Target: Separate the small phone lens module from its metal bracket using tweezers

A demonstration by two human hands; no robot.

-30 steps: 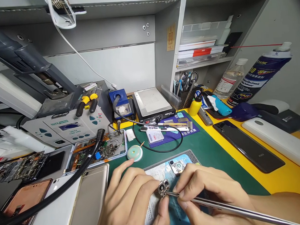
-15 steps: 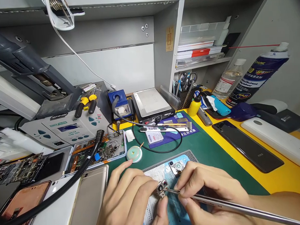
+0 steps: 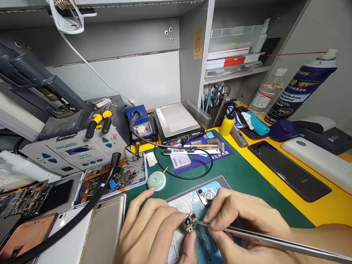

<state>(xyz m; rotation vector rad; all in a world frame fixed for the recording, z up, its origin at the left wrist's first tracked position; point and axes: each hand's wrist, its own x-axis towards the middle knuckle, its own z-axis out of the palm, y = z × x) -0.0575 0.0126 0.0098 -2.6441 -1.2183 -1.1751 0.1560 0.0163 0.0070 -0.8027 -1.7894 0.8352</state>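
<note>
Between the thumb and forefinger of my left hand (image 3: 156,232) is a small metal-framed phone camera module (image 3: 188,221), its dark lens facing up. My right hand (image 3: 245,226) grips long metal tweezers (image 3: 269,240) whose handle runs off to the lower right. Their tip meets the right side of the module, by a small reddish spot; what it touches there is too small to make out. Under both hands lies a blue and white work mat (image 3: 208,242). A second metal camera part (image 3: 206,195) rests at its top, just beyond my right fingers.
A black cable (image 3: 89,212) crosses over a tray of circuit boards (image 3: 122,178) and phones (image 3: 101,238) on the left. A round tin (image 3: 156,180) stands near my left fingertips. Behind are a soldering station (image 3: 138,121) and hot plate (image 3: 175,120). A dark phone (image 3: 289,170) lies right.
The view has shifted very slightly. Both hands keep their hold, with the tweezer tip still at the camera module's right side.
</note>
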